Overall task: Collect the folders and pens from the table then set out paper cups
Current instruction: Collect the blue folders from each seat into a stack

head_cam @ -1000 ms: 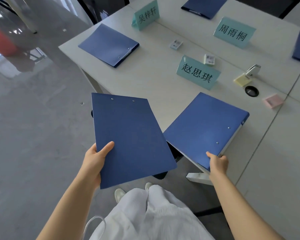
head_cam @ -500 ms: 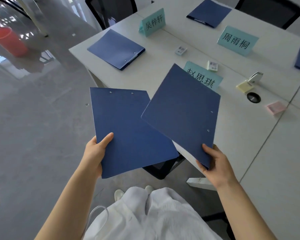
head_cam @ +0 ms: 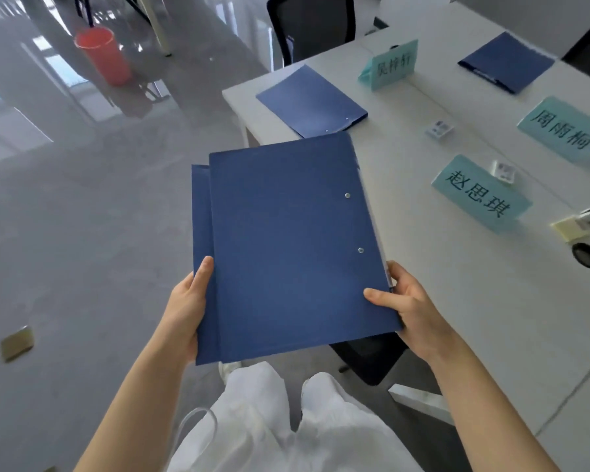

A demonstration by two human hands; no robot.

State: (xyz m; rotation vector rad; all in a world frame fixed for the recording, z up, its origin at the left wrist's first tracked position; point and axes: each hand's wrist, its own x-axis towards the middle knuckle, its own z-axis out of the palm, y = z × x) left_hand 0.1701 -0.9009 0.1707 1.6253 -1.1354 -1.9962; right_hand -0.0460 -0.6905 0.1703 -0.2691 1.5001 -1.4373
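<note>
Folders, two blue ones stacked point(head_cam: 286, 247), sit between my hands off the table's point(head_cam: 457, 301) near-left edge; my left hand point(head_cam: 184, 311) pinches the left edge, my right hand point(head_cam: 413, 308) the right, thumbs on top.

The scene is bright with soft daylight. Strong glare and window reflections lie on the glossy floor point(head_cam: 65, 107) at the upper left. The table point(head_cam: 474, 301) is pale, almost washed out. Shadows are weak. The wide lens bends lines near the edges, and the name cards point(head_cam: 481, 194) look slightly blurred.
</note>
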